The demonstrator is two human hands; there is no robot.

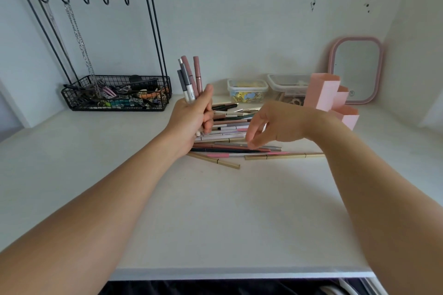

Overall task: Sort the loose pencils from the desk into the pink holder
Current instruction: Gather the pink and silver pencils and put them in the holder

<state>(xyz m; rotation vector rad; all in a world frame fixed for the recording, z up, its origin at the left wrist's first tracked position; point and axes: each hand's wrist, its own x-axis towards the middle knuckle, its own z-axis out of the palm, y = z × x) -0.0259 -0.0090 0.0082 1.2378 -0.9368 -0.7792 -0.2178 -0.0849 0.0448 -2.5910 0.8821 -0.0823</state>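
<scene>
My left hand (pixel 191 120) grips a bunch of several pencils (pixel 189 76), grey and dusty pink, held upright above the desk. A pile of loose pencils (pixel 230 141) in pink, gold, black and white lies on the white desk (pixel 215 211) between my hands. My right hand (pixel 271 124) hovers over the right side of the pile with fingers curled downward and apart, fingertips close to a pink pencil, nothing held. The pink holder (pixel 328 96), stepped with several compartments, stands behind my right wrist at the back right.
A black wire basket with a hook rack (pixel 115 93) sits at the back left, full of clips and chains. Two clear plastic boxes (pixel 248 90) stand behind the pile. A pink-framed mirror (pixel 357 69) leans on the wall at the right. The desk's front edge (pixel 239 273) is near me.
</scene>
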